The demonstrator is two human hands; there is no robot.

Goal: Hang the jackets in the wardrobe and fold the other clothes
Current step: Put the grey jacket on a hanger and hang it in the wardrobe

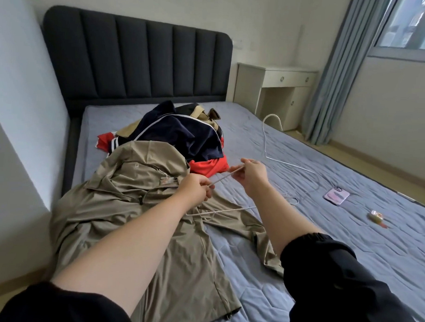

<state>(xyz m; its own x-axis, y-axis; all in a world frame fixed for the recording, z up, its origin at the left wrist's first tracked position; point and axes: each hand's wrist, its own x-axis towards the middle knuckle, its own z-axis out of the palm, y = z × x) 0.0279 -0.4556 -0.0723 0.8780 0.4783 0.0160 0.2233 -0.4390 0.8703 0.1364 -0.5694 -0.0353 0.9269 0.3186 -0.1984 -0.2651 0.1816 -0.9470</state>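
While the khaki jacket (123, 206) is lying unhung by the left edge of the bed (324, 237), my left hand (196, 188) and right hand (250, 173) are pinching a wire hanger (224, 177) above it, the clothes pile (183, 135) beyond waiting unfolded.

One wide-angle head view looks forward and down along the bed (324, 237) toward the headboard (138, 59), left hand (196, 188) and right hand (252, 173) close before it.

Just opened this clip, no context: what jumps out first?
The left hand and right hand pinch a thin white wire hanger above a khaki hooded jacket spread on the blue-grey quilted bed. Behind it, toward the dark padded headboard, lies a heap of navy and red clothes.
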